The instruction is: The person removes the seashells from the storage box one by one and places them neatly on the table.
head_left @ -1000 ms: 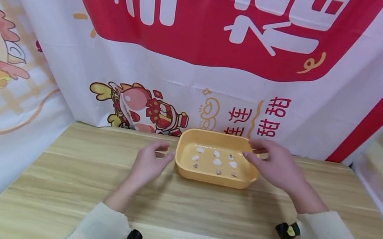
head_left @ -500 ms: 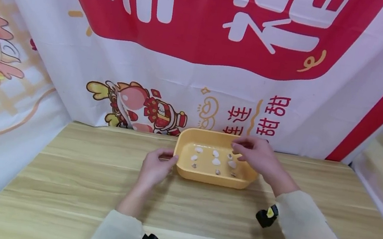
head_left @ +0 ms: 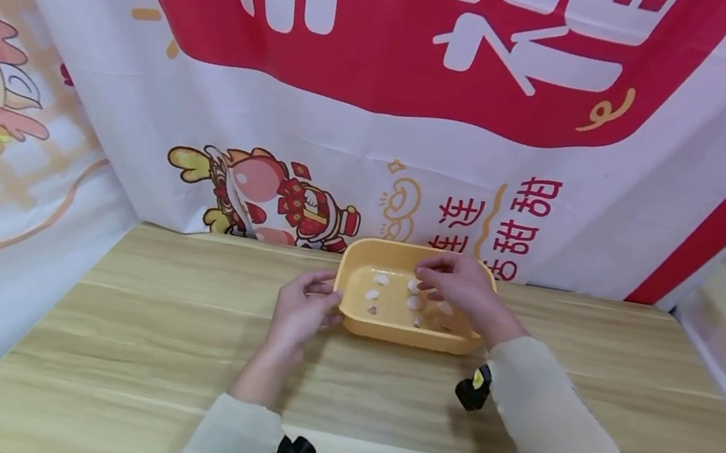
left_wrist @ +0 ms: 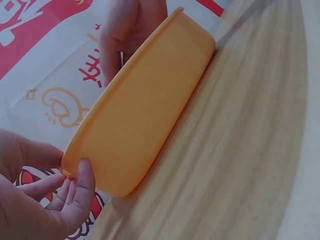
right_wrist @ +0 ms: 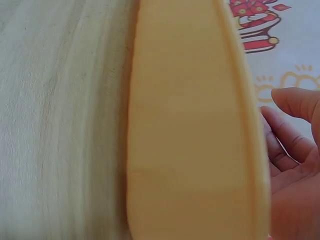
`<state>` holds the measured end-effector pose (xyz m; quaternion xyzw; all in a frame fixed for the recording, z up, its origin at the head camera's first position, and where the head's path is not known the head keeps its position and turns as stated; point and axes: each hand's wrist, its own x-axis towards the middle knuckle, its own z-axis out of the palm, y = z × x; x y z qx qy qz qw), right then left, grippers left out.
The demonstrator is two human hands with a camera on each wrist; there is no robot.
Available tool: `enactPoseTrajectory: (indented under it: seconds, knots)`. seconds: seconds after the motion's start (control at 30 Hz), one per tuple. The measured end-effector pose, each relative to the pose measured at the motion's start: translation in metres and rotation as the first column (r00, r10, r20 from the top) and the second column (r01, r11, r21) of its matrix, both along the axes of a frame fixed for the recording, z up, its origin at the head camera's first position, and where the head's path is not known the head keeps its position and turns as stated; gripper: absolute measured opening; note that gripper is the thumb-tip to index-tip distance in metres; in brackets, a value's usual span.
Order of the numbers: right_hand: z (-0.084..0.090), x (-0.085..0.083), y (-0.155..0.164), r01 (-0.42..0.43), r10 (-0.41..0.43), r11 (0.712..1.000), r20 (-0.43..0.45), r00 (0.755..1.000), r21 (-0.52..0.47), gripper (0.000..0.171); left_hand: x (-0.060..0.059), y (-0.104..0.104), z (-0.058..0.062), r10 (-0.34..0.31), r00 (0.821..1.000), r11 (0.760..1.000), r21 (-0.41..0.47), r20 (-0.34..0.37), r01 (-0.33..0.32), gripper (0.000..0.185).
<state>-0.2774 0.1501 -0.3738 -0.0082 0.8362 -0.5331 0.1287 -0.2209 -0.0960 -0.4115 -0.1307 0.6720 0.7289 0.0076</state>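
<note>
A yellow plastic tray (head_left: 389, 332) sits on the wooden table (head_left: 139, 334), far from the person, close to the printed cloth (head_left: 364, 37) that hangs behind it. The tray's long side runs left to right.

The left hand (head_left: 301, 312) is at the tray's left short end. The thumb and fingers curl round the rim there, so it holds the tray. You can see this from the left wrist view too, where the left fingers (left_wrist: 80, 185) press on the tray (left_wrist: 145, 110) at its corner.

The right hand (head_left: 460, 285) is over the right half of the tray, above the inside. Its fingers are bent and point down toward the small things in there. I cannot tell if it has pinched one. In the right wrist view the right fingers (right_wrist: 287, 135) look loose and apart beside the tray wall (right_wrist: 190, 125).

Inside the tray lie small shells (head_left: 381, 279). Most are white and a few are darker. They lie spread out on the bottom, not touching each other. The right hand is much nearer to them than the left and hides some of them.
</note>
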Motion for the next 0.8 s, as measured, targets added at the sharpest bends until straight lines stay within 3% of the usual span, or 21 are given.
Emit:
enactPoseTrajectory:
  seconds: [0.33, 0.8]
  knots:
    - [-0.011, -0.008, -0.017, 0.043, -0.04, 0.995, 0.047, 0.998, -0.086, 0.029, -0.003, -0.002, 0.002, -0.003, 1.0, 1.0, 0.013, 0.011, 0.003, 0.048]
    - [-0.027, -0.023, -0.043, 0.123, -0.123, 0.992, 0.0, 0.992, -0.033, 0.021, -0.002, -0.001, -0.002, -0.041, 0.999, 0.999, 0.022, -0.032, 0.041, 0.054]
